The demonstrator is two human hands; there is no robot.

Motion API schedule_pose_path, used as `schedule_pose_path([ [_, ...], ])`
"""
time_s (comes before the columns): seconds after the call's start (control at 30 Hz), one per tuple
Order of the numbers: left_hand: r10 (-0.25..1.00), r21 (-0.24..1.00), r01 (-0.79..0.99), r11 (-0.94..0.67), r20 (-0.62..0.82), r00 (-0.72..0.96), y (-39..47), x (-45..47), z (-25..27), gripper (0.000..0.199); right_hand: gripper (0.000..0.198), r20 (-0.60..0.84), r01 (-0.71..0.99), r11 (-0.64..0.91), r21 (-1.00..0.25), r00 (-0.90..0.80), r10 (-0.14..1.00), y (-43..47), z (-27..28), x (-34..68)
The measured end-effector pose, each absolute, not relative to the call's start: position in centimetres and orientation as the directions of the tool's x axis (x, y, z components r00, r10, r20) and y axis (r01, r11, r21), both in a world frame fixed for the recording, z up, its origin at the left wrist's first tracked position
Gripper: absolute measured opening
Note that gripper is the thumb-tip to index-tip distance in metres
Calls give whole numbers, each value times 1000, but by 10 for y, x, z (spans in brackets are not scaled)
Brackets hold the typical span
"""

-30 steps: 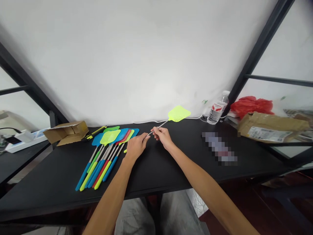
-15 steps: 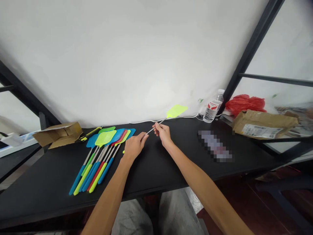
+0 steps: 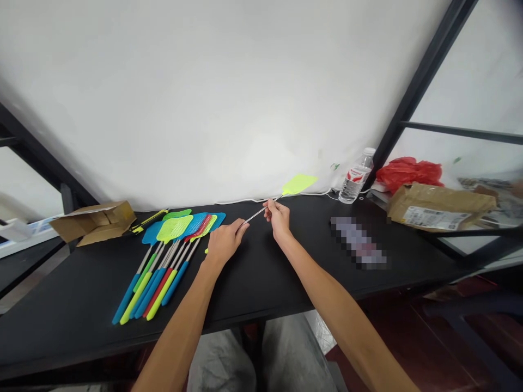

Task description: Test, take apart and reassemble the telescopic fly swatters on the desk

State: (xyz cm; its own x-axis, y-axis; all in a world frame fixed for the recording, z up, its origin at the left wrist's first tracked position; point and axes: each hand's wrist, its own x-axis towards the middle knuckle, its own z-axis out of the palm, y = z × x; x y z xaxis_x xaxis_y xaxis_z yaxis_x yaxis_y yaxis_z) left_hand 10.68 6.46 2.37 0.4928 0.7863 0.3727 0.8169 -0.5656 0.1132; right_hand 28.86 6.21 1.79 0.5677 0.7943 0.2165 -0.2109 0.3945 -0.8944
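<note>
Between my hands is a fly swatter [image 3: 300, 184] with a yellow-green paddle and a thin metal shaft, held slantwise above the black table. My left hand [image 3: 225, 239] is wrapped round its lower end; a bit of yellow-green shows past the palm, the rest of the grip is hidden. With bent fingers, my right hand [image 3: 278, 218] pinches the shaft a little below the paddle. Left of my left hand lies a row of several other fly swatters [image 3: 167, 267] in blue, green, yellow-green and red, paddles towards the wall and handles towards me.
An open cardboard box [image 3: 96, 222] lies at the back left. A water bottle [image 3: 357, 177] stands by the wall at the right, with a blurred-out object [image 3: 357, 242] in front of it. Farther right are a brown package [image 3: 441, 207] and a red plastic bag [image 3: 408, 173].
My right hand has slid slightly right and up along with the paddle, and more of the metal shaft shows between my hands. My left hand has stayed nearly in place.
</note>
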Motion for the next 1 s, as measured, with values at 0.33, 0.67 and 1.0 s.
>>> schedule_pose_path([
  [0.33,775,135,789,-600,343,531,65,106,25,49,45,227,-211,450,-868,637,737,64,18,303],
  [0.67,749,188,741,-645,348,564,68,102,23,46,45,183,-217,461,-860,713,676,64,21,313],
  [1.0,734,189,722,-666,340,588,69,93,21,46,45,95,-310,471,-826,746,659,62,24,323],
])
